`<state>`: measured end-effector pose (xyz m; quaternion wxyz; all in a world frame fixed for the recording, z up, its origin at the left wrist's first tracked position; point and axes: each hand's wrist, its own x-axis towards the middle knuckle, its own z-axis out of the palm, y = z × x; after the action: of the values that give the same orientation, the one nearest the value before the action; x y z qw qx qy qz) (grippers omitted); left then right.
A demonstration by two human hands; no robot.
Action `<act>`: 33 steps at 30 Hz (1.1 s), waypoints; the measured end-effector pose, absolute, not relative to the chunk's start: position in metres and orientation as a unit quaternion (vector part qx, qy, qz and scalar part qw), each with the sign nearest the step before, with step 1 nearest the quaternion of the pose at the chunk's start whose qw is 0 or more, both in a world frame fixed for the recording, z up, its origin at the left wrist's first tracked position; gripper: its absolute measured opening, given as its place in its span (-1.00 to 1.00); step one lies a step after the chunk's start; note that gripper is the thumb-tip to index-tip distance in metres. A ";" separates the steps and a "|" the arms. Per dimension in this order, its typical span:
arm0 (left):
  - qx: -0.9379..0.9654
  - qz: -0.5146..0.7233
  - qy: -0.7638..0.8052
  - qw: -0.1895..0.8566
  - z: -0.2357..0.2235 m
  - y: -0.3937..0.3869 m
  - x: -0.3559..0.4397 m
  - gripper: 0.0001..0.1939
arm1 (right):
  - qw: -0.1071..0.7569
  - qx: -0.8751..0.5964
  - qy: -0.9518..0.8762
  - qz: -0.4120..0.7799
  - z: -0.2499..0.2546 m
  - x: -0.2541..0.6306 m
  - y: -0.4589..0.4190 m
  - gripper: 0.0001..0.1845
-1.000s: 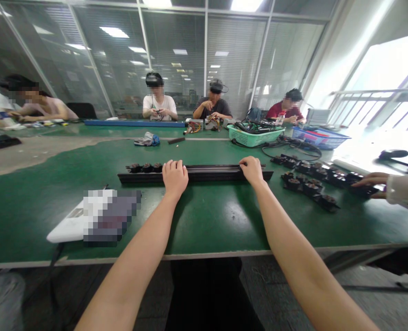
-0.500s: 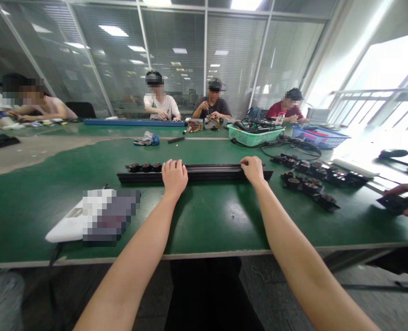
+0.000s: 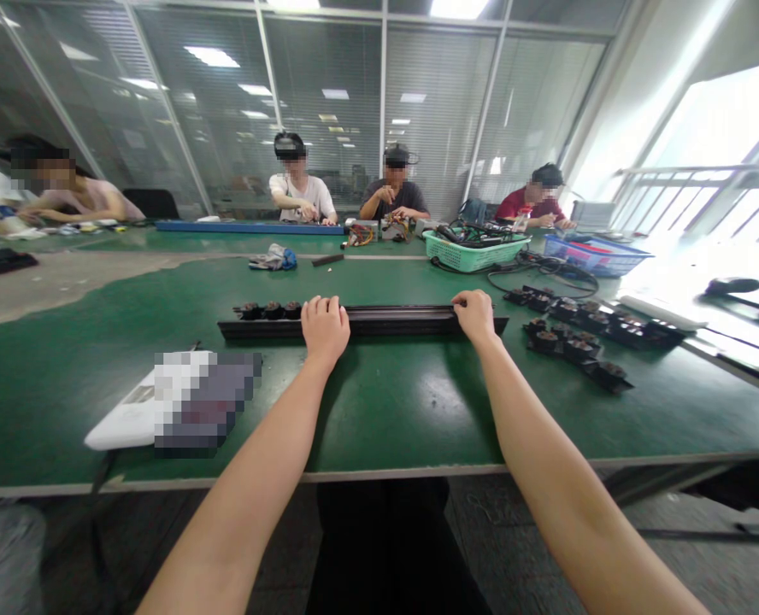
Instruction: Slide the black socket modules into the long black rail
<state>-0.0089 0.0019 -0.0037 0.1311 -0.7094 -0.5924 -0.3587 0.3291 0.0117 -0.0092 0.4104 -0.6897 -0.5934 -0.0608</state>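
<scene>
A long black channel-shaped rail [image 3: 398,323] lies crosswise on the green table [image 3: 392,410]. Several round black parts with brownish tops [image 3: 273,310] sit in a row at its left end. My left hand [image 3: 326,331] is closed over the rail just right of these parts, its fingers bent over the far side. Near the rail's right end, my right hand [image 3: 475,316] has thumb and forefinger pinched together at the channel. Whatever is between those fingertips is hidden or too small to name.
Loose black modules [image 3: 572,342] lie in rows to the right. A green basket [image 3: 475,254] of cables and a blue basket [image 3: 610,259] stand behind. A white device [image 3: 129,414] is at front left; gloves [image 3: 273,258] lie farther back. Several people sit across the table.
My right hand has shifted slightly right along the rail; my left hand stays in place. At the right edge, another person's hand with a black part has left view.
</scene>
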 end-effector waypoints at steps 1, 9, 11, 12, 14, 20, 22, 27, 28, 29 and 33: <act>-0.710 -0.360 -0.592 0.130 -0.004 0.002 -0.009 -0.49 | 0.412 -0.690 -0.592 -0.060 -0.010 0.330 0.012 -0.67; -0.709 -0.370 -0.587 0.127 -0.006 0.004 -0.010 -0.52 | 0.430 -0.687 -0.583 -0.047 -0.012 0.337 0.014 -0.69; -0.709 -0.370 -0.587 0.127 -0.005 0.004 -0.010 -0.52 | 0.430 -0.690 -0.580 -0.046 -0.011 0.337 0.013 -0.68; -0.710 -0.368 -0.587 0.127 -0.005 0.004 -0.010 -0.52 | 0.430 -0.693 -0.577 -0.046 -0.011 0.336 0.013 -0.68; -0.710 -0.363 -0.589 0.130 -0.005 0.003 -0.010 -0.52 | 0.432 -0.698 -0.569 -0.048 -0.011 0.335 0.011 -0.67; -0.711 -0.364 -0.587 0.130 -0.005 0.003 -0.010 -0.52 | 0.457 -0.711 -0.532 -0.055 -0.012 0.324 0.005 -0.67; -0.711 -0.367 -0.586 0.126 -0.005 0.003 -0.009 -0.52 | 0.456 -0.716 -0.525 -0.058 -0.012 0.321 0.003 -0.66; -0.710 -0.373 -0.585 0.119 -0.004 0.002 -0.009 -0.52 | 0.432 -0.727 -0.532 -0.052 -0.008 0.323 0.002 -0.68; -0.710 -0.372 -0.586 0.119 -0.004 0.002 -0.009 -0.53 | 0.429 -0.726 -0.534 -0.049 -0.007 0.325 0.002 -0.70; -0.710 -0.371 -0.586 0.120 -0.004 0.002 -0.009 -0.53 | 0.427 -0.725 -0.538 -0.045 -0.006 0.328 0.003 -0.71; -0.709 -0.368 -0.589 0.124 -0.004 0.002 -0.008 -0.52 | 0.421 -0.700 -0.576 -0.023 -0.004 0.343 0.004 -0.79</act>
<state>-0.0082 0.0016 -0.0037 0.1239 -0.7087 -0.5891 -0.3679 0.3431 0.0043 -0.0045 0.4212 -0.7004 -0.5757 -0.0230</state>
